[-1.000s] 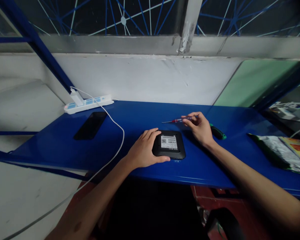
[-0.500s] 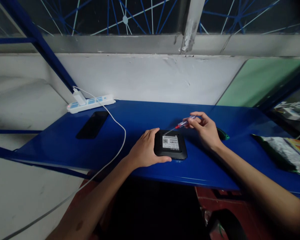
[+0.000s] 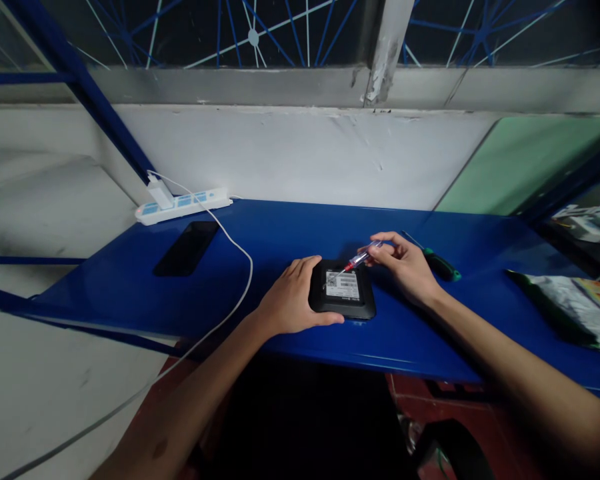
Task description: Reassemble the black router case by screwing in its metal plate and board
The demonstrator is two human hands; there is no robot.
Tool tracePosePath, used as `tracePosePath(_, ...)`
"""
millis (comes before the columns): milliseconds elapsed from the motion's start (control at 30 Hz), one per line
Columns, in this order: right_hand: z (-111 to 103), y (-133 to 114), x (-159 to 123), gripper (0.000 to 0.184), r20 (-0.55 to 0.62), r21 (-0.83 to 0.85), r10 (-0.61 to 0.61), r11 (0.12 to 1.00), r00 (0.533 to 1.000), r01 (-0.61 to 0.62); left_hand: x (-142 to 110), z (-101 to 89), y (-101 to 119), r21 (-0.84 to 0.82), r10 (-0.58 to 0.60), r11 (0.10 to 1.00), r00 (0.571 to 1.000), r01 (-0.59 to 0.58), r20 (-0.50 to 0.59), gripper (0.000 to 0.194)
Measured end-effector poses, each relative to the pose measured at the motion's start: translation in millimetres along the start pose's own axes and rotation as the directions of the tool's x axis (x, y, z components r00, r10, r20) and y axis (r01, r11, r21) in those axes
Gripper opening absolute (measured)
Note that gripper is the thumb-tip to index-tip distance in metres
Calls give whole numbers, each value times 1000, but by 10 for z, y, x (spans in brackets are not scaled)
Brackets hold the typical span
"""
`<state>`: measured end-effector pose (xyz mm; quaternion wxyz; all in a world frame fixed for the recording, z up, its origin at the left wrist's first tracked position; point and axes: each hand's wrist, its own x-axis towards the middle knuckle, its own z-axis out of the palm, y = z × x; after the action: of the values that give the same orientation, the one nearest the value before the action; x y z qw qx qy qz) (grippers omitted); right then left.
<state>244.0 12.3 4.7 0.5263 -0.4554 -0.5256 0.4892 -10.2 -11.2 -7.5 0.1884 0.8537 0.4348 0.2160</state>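
Note:
A flat black box-shaped device with rounded corners lies on the blue table, its white printed label facing up. My left hand grips its left side, thumb along the near edge and fingers at the far edge. In my right hand is a screwdriver with a clear handle and a red collar, pinched between thumb and fingers. Its thin shaft slants down left over the label, the tip near the label's left edge; whether the tip touches cannot be made out.
A green and black screwdriver lies just right of my right hand. A black phone and a white power strip with a charger are at the left. The white cable curves across the table. A silver packet lies at the right.
The screwdriver in my right hand has come down from beyond the device, and its tip has swung over the label's left side. My left hand keeps its grip on the device.

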Motion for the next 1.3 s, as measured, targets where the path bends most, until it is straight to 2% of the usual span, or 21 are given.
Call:
tracePosePath(300,20,-18,-12,39,30,-18,-6,1000,1000,6,6,-1,6,10,23,1000,1000,-23,-8,107)
tracePosePath(467,22,-34,-21,42,27,-59,-69,996,997,70,-2,14,-16,43,41,998,999,-40,-23,106)
tracePosePath(667,1,-32,5,36,-50,-88,-169,982,984,164,-3,-10,-4,33,38,999,999,-37,-9,106)
tracePosePath(833,-74,-15,57,30,-174,-88,-245,968,954,233,-8,-7,-13,24,46,999,999,-46,-11,105)
tracePosePath(1033,-170,-42,98,32,-261,-122,-313,949,913,290,-1,-8,-23,26,58,998,998,-58,-4,104)
tracePosePath(1300,-161,-80,83,30,-265,-270,-441,888,858,373,-2,-17,-9,34,56,998,998,-55,-7,100)
